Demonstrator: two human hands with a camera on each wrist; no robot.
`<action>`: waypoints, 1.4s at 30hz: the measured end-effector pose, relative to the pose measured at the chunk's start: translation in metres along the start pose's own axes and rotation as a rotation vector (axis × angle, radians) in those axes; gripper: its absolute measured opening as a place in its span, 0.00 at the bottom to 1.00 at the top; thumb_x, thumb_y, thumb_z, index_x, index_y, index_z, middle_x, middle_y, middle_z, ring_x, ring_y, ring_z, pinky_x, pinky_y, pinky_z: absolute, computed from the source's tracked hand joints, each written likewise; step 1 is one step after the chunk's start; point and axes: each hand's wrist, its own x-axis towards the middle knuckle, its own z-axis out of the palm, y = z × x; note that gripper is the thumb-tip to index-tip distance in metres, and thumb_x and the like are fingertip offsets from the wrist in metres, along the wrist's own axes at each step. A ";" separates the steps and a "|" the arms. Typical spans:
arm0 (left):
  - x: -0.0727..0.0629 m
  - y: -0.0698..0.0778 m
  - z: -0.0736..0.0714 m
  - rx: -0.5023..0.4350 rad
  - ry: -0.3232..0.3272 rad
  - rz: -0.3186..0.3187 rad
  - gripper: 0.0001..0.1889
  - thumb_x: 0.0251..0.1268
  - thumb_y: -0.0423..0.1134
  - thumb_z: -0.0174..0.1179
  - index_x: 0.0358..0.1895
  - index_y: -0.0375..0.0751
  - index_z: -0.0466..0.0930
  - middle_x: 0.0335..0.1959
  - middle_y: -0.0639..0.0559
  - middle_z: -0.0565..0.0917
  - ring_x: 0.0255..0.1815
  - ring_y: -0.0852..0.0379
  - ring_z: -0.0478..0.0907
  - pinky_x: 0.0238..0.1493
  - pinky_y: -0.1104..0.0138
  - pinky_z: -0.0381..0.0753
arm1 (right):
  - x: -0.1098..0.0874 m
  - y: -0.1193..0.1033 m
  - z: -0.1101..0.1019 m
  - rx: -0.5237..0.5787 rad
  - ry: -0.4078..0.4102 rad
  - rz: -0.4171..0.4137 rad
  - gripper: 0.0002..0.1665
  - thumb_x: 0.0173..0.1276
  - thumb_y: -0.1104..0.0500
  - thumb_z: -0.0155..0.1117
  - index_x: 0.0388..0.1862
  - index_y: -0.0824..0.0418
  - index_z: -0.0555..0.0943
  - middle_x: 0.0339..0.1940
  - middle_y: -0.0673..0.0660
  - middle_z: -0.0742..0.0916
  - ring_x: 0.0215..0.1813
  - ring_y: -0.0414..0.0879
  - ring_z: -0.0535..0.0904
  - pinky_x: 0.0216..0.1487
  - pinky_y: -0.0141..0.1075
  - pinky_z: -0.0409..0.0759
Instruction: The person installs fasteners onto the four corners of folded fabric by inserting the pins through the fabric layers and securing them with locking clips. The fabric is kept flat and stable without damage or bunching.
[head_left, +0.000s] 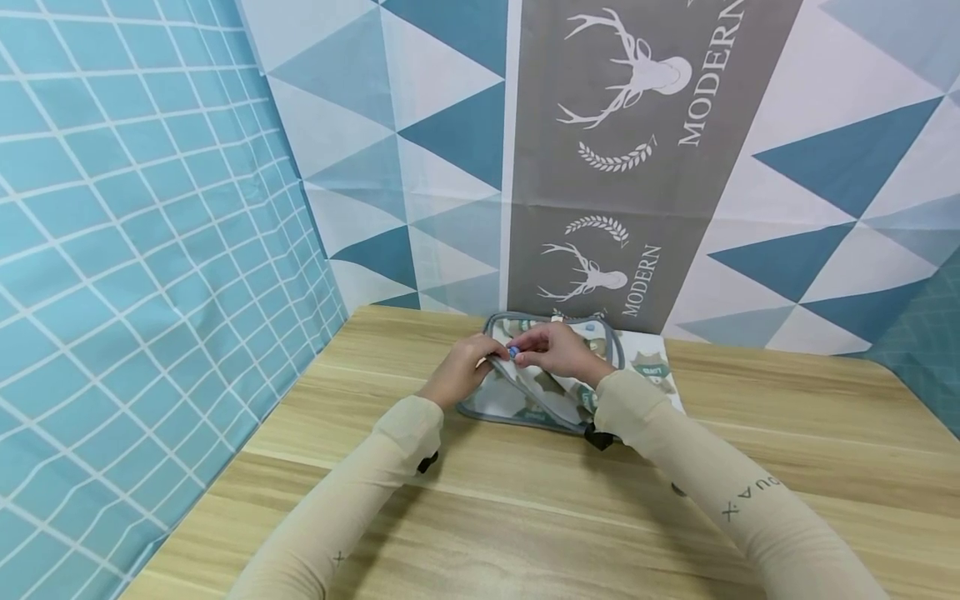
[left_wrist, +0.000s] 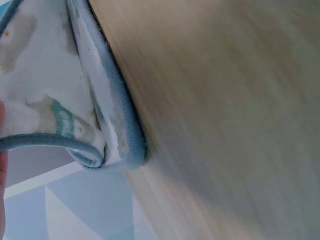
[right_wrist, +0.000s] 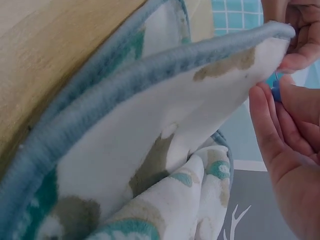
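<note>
A white cloth (head_left: 551,385) with beige and green prints and a grey-blue bound edge lies folded at the back of the table. My left hand (head_left: 467,367) pinches a lifted corner of its upper layer. Between the thumb and fingers of my right hand (head_left: 558,350) is a small blue-headed pin (right_wrist: 276,91), held right beside that corner. A thin metal shaft shows above the blue head in the right wrist view; whether its tip enters the cloth is hidden. Only a sliver of the left hand's fingers (left_wrist: 2,175) appears in the left wrist view.
The wooden table (head_left: 487,517) extends in front and to both sides. Behind it hangs a patterned curtain (head_left: 450,167) with triangles and deer heads, and a blue gridded sheet (head_left: 112,250) runs along the left. A flat printed cloth part (head_left: 651,354) reaches out at the right.
</note>
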 end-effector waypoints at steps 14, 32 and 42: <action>0.004 0.001 0.001 -0.025 0.025 -0.028 0.09 0.57 0.21 0.61 0.37 0.37 0.83 0.38 0.45 0.86 0.45 0.51 0.82 0.48 0.64 0.84 | -0.001 0.000 -0.002 -0.053 -0.008 -0.021 0.15 0.65 0.62 0.65 0.51 0.62 0.83 0.44 0.61 0.89 0.44 0.50 0.87 0.44 0.37 0.86; 0.003 0.004 -0.005 0.060 0.042 -0.105 0.08 0.56 0.22 0.63 0.36 0.38 0.84 0.37 0.46 0.86 0.43 0.52 0.82 0.46 0.62 0.84 | -0.028 -0.020 0.016 -0.254 0.120 -0.041 0.17 0.52 0.52 0.77 0.37 0.59 0.85 0.32 0.54 0.89 0.32 0.40 0.83 0.34 0.30 0.83; -0.004 0.002 -0.011 0.034 0.035 -0.159 0.06 0.58 0.29 0.64 0.39 0.38 0.84 0.39 0.45 0.86 0.43 0.51 0.82 0.46 0.60 0.83 | -0.028 -0.026 0.022 -0.253 0.148 -0.061 0.03 0.62 0.63 0.68 0.32 0.62 0.87 0.27 0.56 0.89 0.26 0.38 0.82 0.28 0.28 0.80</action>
